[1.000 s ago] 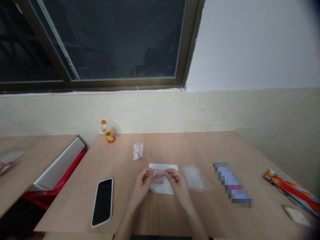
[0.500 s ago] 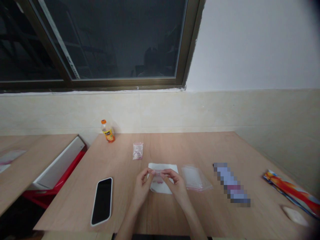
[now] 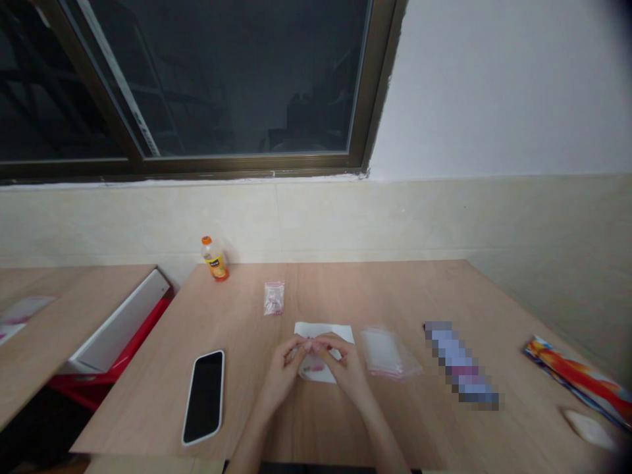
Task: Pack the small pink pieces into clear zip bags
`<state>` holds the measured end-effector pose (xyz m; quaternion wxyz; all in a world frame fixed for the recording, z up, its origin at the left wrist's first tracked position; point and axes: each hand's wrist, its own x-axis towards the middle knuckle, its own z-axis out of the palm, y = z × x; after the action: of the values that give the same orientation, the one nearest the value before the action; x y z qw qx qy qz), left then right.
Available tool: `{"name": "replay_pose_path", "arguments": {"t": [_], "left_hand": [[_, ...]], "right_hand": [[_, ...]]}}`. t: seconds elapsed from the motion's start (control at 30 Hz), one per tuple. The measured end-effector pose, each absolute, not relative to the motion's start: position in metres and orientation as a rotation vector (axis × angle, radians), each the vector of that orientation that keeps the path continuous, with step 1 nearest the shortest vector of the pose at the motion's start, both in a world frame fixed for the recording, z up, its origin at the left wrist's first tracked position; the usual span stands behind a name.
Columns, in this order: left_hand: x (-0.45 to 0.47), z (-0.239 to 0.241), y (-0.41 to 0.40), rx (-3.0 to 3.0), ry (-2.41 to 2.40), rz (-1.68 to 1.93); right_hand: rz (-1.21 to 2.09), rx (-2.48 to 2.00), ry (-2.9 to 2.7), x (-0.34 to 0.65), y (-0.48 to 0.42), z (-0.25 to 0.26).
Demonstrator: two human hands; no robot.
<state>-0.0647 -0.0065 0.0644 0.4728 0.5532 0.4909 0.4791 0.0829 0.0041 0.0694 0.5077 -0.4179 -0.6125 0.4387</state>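
Note:
Over a white sheet of paper (image 3: 340,330), my left hand (image 3: 286,361) and my right hand (image 3: 345,362) meet with thumbs and forefingers pinched together. Between them they grip the upper edge of a small clear zip bag (image 3: 312,366), whose body hangs just below the fingertips. Something small and pinkish shows in or behind the bag; I cannot make out what. A stack of clear zip bags (image 3: 385,355) with pink edges lies right of my right hand. Beyond the paper rests another small zip bag (image 3: 274,299) with reddish bits inside.
A white-edged phone (image 3: 203,398) lies at the left, and an orange-capped bottle (image 3: 216,261) stands at the back left. To the right are a pixelated object (image 3: 461,368), a red and orange packet (image 3: 577,382) and a whitish object (image 3: 587,428). Another table (image 3: 74,309) stands at the left.
My fingertips have come closer together, pinching at the bag's upper edge, which was stretched between them before. The view has shifted slightly.

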Motion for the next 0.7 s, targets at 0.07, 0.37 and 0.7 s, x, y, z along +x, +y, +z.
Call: {"name": "replay_pose_path", "arguments": {"t": [0.07,0.37,0.7], "left_hand": [[-0.072,0.063,-0.002,1.343,1.214,1.169],[-0.129,0.058,0.041,1.323,1.133,1.028],[-0.172,0.016,0.132,1.058,1.319,1.268]], "right_hand": [[1.091,-0.997,-1.498,0.081,0.008,0.070],[1.351,-0.962,-1.497,0.050,0.058,0.046],[1.284,-1.019,-1.195,-0.015,0.157,-0.006]]}}
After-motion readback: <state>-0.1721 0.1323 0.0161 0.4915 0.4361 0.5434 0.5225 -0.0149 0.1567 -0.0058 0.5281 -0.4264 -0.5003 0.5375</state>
